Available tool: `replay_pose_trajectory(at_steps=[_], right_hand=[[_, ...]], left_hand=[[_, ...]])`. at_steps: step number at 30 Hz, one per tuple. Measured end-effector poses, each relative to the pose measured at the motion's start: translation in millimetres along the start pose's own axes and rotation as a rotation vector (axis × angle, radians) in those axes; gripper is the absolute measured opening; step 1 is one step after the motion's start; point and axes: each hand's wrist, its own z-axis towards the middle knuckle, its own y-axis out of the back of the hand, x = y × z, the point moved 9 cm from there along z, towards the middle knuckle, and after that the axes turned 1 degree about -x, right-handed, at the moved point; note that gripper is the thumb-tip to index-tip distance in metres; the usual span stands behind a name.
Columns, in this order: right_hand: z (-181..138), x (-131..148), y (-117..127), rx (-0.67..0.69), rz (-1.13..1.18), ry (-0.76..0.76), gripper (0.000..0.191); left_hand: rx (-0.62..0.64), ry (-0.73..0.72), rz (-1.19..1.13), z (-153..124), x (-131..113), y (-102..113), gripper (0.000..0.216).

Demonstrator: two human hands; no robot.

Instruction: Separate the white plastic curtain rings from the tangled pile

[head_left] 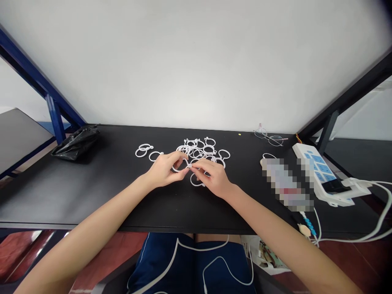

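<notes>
Both my hands meet at the middle of the black table (92, 192). My left hand (165, 168) and my right hand (211, 175) pinch the same white plastic ring (180, 168) from either side, fingers closed on it. Just behind them lies a pile of several white rings (203, 149). A few separate rings (143, 150) lie to the left of the pile. Another ring (196, 181) lies partly under my right hand.
A crumpled black plastic bag (75, 143) sits at the far left of the table. Wire-framed glasses (271, 138) lie at the back right. A white power strip (321, 173) with plugged cables sits at the right. A white wall stands behind; blue frame bars rise at left.
</notes>
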Motion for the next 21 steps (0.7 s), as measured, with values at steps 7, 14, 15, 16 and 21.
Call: replay_pose_trajectory(at_steps=[7,14,15,16,21], right_hand=[[0,3,-6,0.060,-0.027,0.021,0.012],[-1,2,-8,0.073,-0.031,0.021,0.011],[-1,3,-8,0.071,-0.037,0.034,0.011],[-1,4,-8,0.068,-0.042,0.049,0.010],[-3,11,-8,0.060,-0.057,0.110,0.009]], left_hand=[[-0.055,-0.012,-0.030,0,0,2,0.018],[-0.071,0.012,0.015,2,-3,3,0.007],[-0.078,0.008,0.018,2,-5,3,0.008],[-0.086,0.001,0.022,2,-7,4,0.008],[-0.145,-0.078,0.062,2,-18,10,0.008]])
